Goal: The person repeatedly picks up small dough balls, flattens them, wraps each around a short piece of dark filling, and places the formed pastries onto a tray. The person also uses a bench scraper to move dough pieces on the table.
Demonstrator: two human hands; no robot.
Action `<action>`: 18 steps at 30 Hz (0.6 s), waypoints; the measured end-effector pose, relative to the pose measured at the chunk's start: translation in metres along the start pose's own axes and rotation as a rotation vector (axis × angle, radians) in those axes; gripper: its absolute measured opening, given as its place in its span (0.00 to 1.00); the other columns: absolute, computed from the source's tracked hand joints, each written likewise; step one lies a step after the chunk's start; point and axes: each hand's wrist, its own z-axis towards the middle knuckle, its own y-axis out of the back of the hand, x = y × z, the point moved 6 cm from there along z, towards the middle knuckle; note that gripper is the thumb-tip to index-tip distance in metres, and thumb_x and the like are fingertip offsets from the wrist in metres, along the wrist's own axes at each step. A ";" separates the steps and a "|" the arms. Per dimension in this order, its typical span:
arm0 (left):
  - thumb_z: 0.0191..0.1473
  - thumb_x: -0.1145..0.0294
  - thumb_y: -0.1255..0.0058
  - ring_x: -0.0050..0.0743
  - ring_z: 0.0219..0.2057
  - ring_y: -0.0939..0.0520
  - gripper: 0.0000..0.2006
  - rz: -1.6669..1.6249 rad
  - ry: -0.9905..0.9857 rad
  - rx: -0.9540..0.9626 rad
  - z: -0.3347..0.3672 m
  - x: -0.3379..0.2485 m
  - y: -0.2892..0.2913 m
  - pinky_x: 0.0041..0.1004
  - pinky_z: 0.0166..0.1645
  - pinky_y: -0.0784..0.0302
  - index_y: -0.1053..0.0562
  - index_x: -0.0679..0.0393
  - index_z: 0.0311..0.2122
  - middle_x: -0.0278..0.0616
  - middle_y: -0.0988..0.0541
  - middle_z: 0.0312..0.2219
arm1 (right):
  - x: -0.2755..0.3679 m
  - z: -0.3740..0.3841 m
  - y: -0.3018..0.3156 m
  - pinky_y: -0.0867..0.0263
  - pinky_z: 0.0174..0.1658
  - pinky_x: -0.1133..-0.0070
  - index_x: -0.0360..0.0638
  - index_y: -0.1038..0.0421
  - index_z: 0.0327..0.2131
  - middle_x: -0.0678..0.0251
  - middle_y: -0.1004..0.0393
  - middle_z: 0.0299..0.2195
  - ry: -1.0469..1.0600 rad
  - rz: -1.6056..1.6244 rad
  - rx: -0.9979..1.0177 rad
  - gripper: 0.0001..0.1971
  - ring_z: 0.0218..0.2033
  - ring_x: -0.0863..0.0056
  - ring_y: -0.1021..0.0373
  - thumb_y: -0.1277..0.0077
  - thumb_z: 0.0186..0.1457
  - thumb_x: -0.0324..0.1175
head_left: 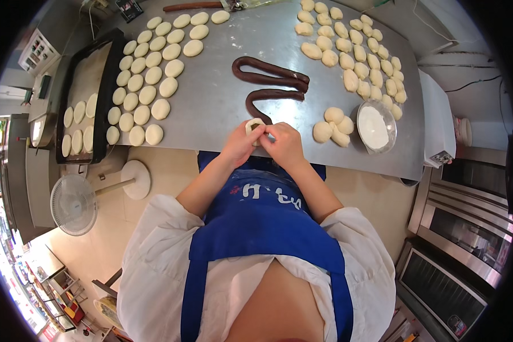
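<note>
Near the table's front edge, my left hand (239, 143) cups a piece of pale dough (250, 125) with dark filling showing in its middle. My right hand (284, 145) is closed, its fingertips pressed against the dough's right side next to my left thumb. Fingers partly hide the dough. Just beyond my hands, a long dark brown rope of paste (272, 79) lies folded back and forth, its near end close to the dough. To the right are a small cluster of dough balls (322, 131) and a metal bowl of white flour (374, 126).
Rows of flat round dough pieces (153, 75) cover the table's left part. A dark baking tray (98, 64) at the far left holds several more. Many dough lumps (359, 53) lie at the back right. A wooden-handled tool (192, 6) rests at the back; a fan (74, 204) stands left.
</note>
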 end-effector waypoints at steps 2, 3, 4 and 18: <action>0.62 0.67 0.54 0.35 0.48 0.23 0.14 -0.054 0.028 -0.005 -0.004 0.004 0.001 0.35 0.52 0.25 0.33 0.60 0.50 0.43 0.25 0.45 | -0.005 -0.001 -0.005 0.29 0.34 0.75 0.44 0.20 0.34 0.62 0.19 0.31 -0.137 0.121 0.050 0.08 0.28 0.69 0.24 0.42 0.50 0.34; 0.63 0.66 0.55 0.36 0.47 0.22 0.13 -0.096 0.043 -0.003 -0.004 0.004 0.009 0.35 0.51 0.24 0.32 0.60 0.49 0.44 0.25 0.44 | -0.017 -0.002 -0.015 0.29 0.33 0.75 0.43 0.20 0.33 0.61 0.20 0.30 -0.262 0.331 -0.008 0.08 0.26 0.69 0.25 0.43 0.50 0.33; 0.63 0.66 0.56 0.36 0.46 0.21 0.13 -0.147 0.060 -0.002 -0.004 0.008 0.016 0.35 0.51 0.23 0.32 0.60 0.49 0.44 0.24 0.43 | -0.036 -0.004 -0.028 0.30 0.32 0.75 0.43 0.21 0.32 0.60 0.20 0.28 -0.390 0.535 -0.061 0.07 0.25 0.68 0.25 0.44 0.49 0.31; 0.66 0.48 0.69 0.44 0.53 0.26 0.26 -0.295 0.124 0.030 -0.007 -0.009 0.000 0.42 0.56 0.28 0.36 0.61 0.55 0.46 0.28 0.51 | -0.021 0.010 -0.013 0.31 0.32 0.78 0.40 0.22 0.37 0.63 0.24 0.29 -0.091 0.212 -0.018 0.16 0.26 0.73 0.28 0.37 0.45 0.38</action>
